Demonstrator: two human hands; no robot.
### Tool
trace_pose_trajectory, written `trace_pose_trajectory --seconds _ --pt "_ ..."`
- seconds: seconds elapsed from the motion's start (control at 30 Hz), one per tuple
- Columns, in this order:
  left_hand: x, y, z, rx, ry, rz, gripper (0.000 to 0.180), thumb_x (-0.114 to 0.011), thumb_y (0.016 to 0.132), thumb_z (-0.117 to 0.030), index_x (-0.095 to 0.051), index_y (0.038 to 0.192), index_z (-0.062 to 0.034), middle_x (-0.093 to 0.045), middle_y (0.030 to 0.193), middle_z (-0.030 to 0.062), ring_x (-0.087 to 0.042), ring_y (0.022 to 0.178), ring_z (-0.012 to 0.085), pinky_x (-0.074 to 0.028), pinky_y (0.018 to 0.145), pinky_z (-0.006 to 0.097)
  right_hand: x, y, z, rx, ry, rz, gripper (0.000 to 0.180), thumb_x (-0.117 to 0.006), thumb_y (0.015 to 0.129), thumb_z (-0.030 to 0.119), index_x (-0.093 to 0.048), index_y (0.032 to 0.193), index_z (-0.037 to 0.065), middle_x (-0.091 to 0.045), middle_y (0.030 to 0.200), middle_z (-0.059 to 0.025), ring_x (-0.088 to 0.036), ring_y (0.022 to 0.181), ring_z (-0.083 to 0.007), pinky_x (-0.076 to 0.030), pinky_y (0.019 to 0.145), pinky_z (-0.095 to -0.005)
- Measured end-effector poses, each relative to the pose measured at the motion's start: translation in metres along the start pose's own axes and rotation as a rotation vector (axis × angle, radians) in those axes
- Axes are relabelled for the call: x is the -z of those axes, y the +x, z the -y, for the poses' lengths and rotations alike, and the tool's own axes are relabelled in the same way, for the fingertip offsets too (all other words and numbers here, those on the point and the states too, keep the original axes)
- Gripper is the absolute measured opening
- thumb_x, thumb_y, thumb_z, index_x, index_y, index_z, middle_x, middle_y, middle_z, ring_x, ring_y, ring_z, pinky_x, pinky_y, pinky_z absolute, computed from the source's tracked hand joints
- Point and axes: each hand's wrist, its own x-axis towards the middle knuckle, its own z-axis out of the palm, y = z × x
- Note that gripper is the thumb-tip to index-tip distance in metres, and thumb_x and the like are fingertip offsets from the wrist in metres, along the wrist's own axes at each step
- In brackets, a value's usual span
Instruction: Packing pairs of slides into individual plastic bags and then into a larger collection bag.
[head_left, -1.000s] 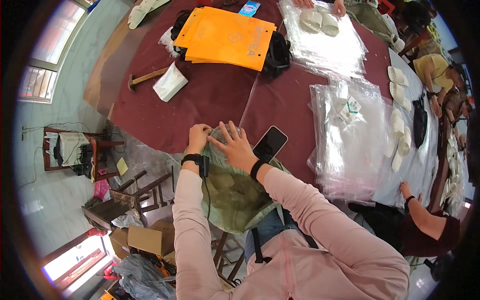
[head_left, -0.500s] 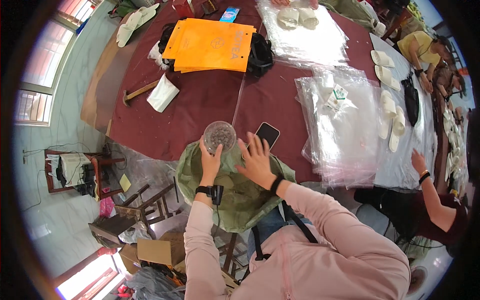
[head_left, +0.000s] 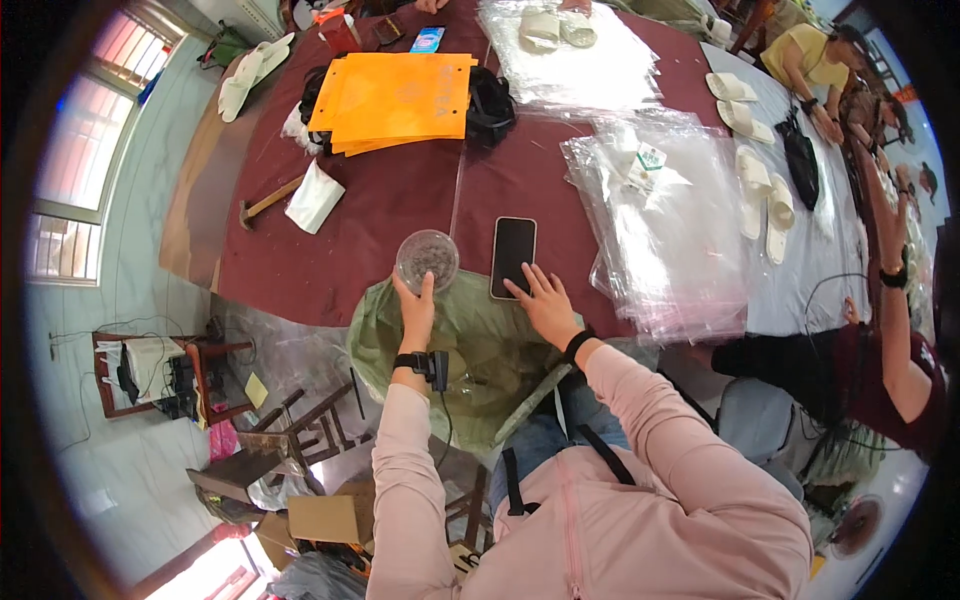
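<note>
Maroon tablecloth (head_left: 380,220), orange folders (head_left: 395,95), green bag (head_left: 480,340), black phone (head_left: 513,255).

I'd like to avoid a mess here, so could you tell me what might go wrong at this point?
The left hand holds the clear bowl of small grey bits right at the table edge; it could tip and spill. The right hand touches the phone, which could get nudged off.

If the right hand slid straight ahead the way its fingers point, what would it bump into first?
Most likely the black phone. The right hand lies flat at the table edge, and its fingertips already seem to touch the phone's near end. From above, I can't tell whether they press on it.
</note>
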Motion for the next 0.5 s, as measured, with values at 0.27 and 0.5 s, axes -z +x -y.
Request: trace_pose_trajectory --seconds 0.27,0.5 --pt "-0.066 -0.061 0.012 -0.460 0.585 -0.074 0.061 -0.067 0.078 -0.039 -0.044 0.119 -0.0003 -0.049 0.108 0.0204 -0.047 0.101 0.0346 -0.038 0.086 0.043 -0.008 -0.024 -0.013 -0.344 0.289 -0.093 0.026 -0.065 0.076 0.020 -0.054 0.096 0.010 -0.053 0.089 -0.0080 -0.052 0.087 -0.0270 -0.041 0.071 -0.0403" --pt "-0.140 -0.063 -0.024 -0.195 1.048 0.009 0.084 -0.068 0.073 -0.046 -0.029 0.138 -0.0094 -0.046 0.117 0.0208 -0.045 0.103 0.0376 -0.039 0.084 0.049 -0.019 -0.015 -0.018 -0.411 0.358 -0.115 0.013 -0.063 0.076 0.017 -0.058 0.085 0.009 -0.057 0.085 -0.0067 -0.054 0.083 -0.0269 -0.040 0.072 -0.0413"
